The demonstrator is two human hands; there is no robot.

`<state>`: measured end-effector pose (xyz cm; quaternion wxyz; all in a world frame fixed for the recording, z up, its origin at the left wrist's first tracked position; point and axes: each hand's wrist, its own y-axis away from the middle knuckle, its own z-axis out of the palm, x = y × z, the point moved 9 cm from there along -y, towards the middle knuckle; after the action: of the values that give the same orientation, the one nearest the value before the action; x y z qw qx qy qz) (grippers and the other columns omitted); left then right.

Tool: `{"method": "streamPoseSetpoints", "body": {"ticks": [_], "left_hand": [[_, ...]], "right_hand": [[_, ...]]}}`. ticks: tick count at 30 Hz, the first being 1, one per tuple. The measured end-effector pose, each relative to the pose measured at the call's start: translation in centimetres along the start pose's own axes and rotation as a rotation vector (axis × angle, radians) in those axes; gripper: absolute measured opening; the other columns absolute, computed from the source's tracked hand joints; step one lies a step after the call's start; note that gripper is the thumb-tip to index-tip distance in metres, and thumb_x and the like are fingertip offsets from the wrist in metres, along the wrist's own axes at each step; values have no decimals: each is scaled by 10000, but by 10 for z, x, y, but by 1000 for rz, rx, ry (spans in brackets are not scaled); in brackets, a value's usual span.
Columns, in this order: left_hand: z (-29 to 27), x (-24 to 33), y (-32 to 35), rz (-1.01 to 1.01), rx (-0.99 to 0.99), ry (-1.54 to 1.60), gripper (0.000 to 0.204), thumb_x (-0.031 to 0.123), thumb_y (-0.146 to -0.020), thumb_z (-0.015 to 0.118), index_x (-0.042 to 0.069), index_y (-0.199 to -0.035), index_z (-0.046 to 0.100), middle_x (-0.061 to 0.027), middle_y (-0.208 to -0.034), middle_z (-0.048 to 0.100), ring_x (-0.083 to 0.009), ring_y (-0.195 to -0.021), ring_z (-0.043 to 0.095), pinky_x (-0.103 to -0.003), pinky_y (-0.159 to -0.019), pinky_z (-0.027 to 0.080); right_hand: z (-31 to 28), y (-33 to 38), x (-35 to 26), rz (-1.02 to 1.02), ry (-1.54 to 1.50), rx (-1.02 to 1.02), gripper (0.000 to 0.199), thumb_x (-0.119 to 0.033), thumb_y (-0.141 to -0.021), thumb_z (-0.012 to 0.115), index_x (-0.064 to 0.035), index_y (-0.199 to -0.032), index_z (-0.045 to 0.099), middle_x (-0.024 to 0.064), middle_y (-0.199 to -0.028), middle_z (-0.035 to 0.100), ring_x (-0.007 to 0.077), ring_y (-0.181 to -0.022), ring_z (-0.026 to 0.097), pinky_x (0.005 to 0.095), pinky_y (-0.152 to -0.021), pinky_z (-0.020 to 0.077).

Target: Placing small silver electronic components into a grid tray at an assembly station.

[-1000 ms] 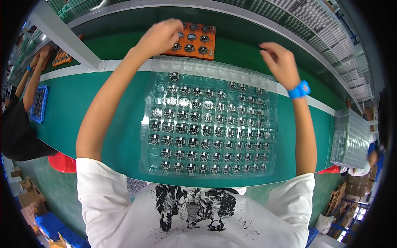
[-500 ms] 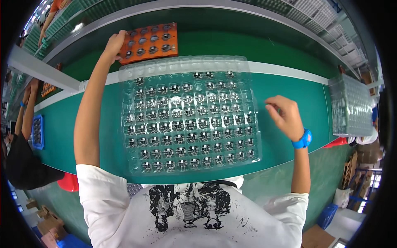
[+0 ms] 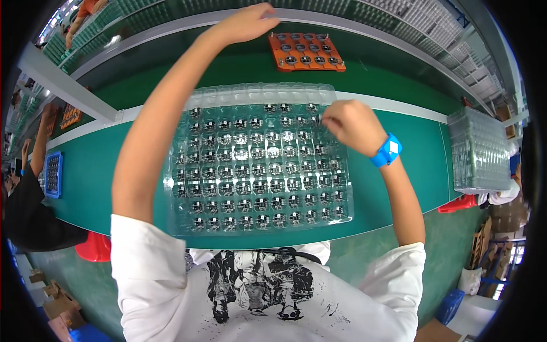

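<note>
My left hand point(image 3: 249, 23) reaches to the far side with its fingers stretched out and nothing in them. Just right of it, apart from the fingers, an orange fixture plate point(image 3: 310, 57) with rows of small round metal parts rests on the dark green surface. In front of me a clear plastic blister tray point(image 3: 174, 222) carries rows of small silver and black components point(image 3: 260, 186). Over the tray's far right corner hovers my right hand point(image 3: 354, 126), a blue watch point(image 3: 388, 150) on its wrist. Its fingers are pinched together, and whatever they hold is hidden.
A tall stack of clear trays point(image 3: 480, 151) stands at the green table's right end. At the left lies a blue tray point(image 3: 53, 174) of parts, near a co-worker's arm point(image 3: 40, 145). A grey post point(image 3: 68, 85) rises at the left, and a pale rail runs behind.
The orange plate has shifted right, and my left hand has let go of it and moved up and right. My right hand has come left to the tray's far right corner, fingers closing.
</note>
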<state>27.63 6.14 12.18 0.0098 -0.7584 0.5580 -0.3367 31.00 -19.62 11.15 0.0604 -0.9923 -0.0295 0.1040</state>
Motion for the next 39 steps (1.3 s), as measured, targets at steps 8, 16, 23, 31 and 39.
{"method": "streamPoseSetpoints", "body": {"ticks": [8,16,23,31,39], "left_hand": [[-69,-27,146,-225,-236,-17,142,100,-839,606,-5,-934,602,-73,-817,612,-137,-741,557,-292,-682,469],[-18,12,206,-106,-375,-363,132,120,-717,681,36,-808,636,-117,-823,575,-289,-838,592,-397,-726,481],[-25,16,188,-35,-296,-392,76,74,-735,635,15,-764,597,-135,-822,575,-311,-814,595,-418,-712,478],[-34,4,133,-47,-124,16,83,20,-755,596,-13,-811,544,-151,-717,601,-279,-661,612,-358,-615,476],[22,-24,37,-37,43,46,103,101,-811,593,2,-820,570,-154,-753,630,-334,-736,624,-395,-663,487]], "right_hand": [[34,8,7,45,157,-54,54,-80,-745,635,-33,-770,622,116,-768,590,336,-724,590,441,-624,475],[2,-5,-2,-74,57,18,37,-49,-735,641,-18,-753,634,130,-741,601,327,-698,590,413,-611,472],[-50,-42,16,-91,33,219,63,-45,-753,646,-11,-805,660,131,-723,592,305,-644,582,385,-584,462],[-20,-124,95,2,181,233,96,-114,-785,630,-55,-838,684,117,-823,622,322,-756,615,413,-660,493],[29,-177,124,9,257,195,113,-124,-728,633,-125,-822,693,81,-920,637,309,-853,630,416,-716,531]]}}
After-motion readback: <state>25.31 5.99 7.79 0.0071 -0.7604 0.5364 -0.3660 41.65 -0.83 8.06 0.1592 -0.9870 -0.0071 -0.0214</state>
